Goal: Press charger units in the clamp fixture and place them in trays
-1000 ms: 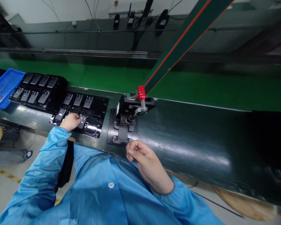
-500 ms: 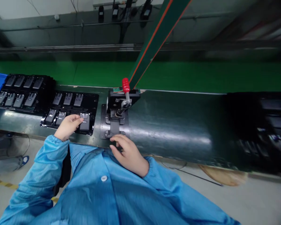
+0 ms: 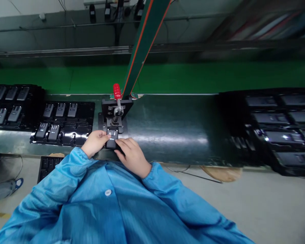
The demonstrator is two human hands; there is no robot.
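Note:
A small dark grey part lies on the base of a black clamp fixture with a red-capped lever standing upright. My left hand pinches the part's left side with fingers closed. From the right, my right hand touches the part's lower edge, fingers curled round it. Both sleeves are light blue. A black tray left of the fixture holds several similar grey parts.
More black trays with parts lie at far left. Blurred black trays stack at the right end of the dark bench. A green conveyor belt runs behind. A green beam slants up from the fixture.
My left hand lifted a grey part from the tray and carried it right onto the fixture base. My right hand moved up to meet it. The camera view panned right.

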